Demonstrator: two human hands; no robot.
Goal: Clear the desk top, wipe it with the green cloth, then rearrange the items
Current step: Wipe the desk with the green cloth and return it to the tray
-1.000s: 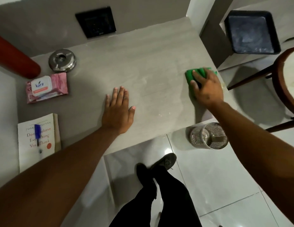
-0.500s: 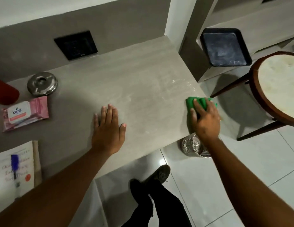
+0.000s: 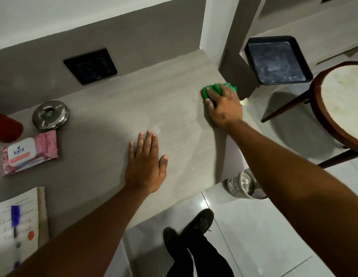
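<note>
My right hand (image 3: 224,107) presses the green cloth (image 3: 216,89) onto the grey desk top (image 3: 154,100), near its right edge and back corner; most of the cloth is hidden under my fingers. My left hand (image 3: 146,166) lies flat on the desk near the front edge, fingers together, holding nothing. At the left end of the desk sit a round metal ashtray (image 3: 51,115), a pink pack of wipes (image 3: 29,152), a red cylinder (image 3: 6,128) and a white book (image 3: 18,222) with a blue pen (image 3: 15,218) on it.
A black socket panel (image 3: 90,65) is set in the wall behind the desk. On the floor to the right stand a metal mesh bin (image 3: 244,185), a black tray (image 3: 276,59) and a round wooden stool (image 3: 342,104). My shoes (image 3: 194,224) are below the desk edge.
My right hand has slid the green cloth away from the front edge toward the back right corner of the desk. My left hand has stayed flat in place.
</note>
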